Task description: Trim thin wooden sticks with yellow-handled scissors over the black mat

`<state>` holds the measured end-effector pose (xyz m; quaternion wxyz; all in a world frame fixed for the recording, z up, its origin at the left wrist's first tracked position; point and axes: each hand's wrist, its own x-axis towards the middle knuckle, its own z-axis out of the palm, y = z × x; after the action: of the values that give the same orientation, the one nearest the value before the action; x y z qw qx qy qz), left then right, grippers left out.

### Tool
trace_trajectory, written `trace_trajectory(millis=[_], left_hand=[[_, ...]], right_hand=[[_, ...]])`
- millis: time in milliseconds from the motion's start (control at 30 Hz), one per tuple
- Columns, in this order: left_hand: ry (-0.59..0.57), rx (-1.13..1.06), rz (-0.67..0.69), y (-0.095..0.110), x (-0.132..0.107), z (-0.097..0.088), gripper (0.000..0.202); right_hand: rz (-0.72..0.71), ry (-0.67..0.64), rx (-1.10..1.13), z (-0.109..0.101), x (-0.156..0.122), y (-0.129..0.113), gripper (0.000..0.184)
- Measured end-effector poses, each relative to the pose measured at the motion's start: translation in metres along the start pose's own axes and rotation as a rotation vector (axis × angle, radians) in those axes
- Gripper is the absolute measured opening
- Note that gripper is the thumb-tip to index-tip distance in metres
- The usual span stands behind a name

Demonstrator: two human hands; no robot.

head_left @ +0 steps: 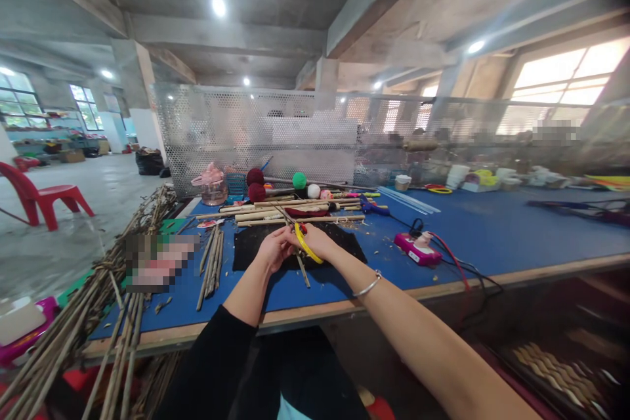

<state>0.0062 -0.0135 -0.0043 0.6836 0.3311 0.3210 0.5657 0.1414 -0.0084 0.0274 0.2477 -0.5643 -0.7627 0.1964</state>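
Observation:
My right hand is closed round scissors with a yellow handle. Their thin blades point away from me and a little left. Close against it, my left hand is pinched on a thin stick, whose near end sticks out below the hands. Fingers hide the upper part of the stick, and I cannot tell whether the blades touch it. Both hands are over a black cloth on the blue tabletop. Left of the cloth lie several short cut sticks.
Pale rods lie behind the cloth, with dark red yarn balls and a green ball beyond. A glue gun and a pink power strip stand right. Long twig bundles cover the left edge. A perforated screen closes the back.

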Motion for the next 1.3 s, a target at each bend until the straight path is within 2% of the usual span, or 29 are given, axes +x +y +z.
trace_trajectory(millis=[233,367,567,800,1100,1300], left_hand=[[0.024,0.023,0.002,-0.003,0.000,0.002,0.021],[0.048,0.032,0.005,-0.005,0.001,0.001,0.019],[0.052,0.083,-0.004,-0.008,-0.001,0.003,0.015],[0.069,0.179,-0.012,-0.011,-0.004,0.002,0.018],[0.078,0.277,0.040,-0.011,-0.008,0.001,0.024],[0.141,0.399,0.120,-0.009,-0.007,-0.002,0.022]], right_hand=[[-0.008,-0.046,-0.050,-0.002,-0.006,-0.006,0.051],[0.027,-0.067,-0.101,0.000,-0.004,-0.005,0.054],[-0.031,-0.125,-0.136,-0.003,-0.003,0.003,0.056],[0.018,-0.085,-0.163,0.001,-0.009,0.008,0.059],[0.104,-0.074,-0.209,0.006,-0.010,0.017,0.065],[0.074,-0.022,-0.298,0.008,-0.013,0.020,0.062]])
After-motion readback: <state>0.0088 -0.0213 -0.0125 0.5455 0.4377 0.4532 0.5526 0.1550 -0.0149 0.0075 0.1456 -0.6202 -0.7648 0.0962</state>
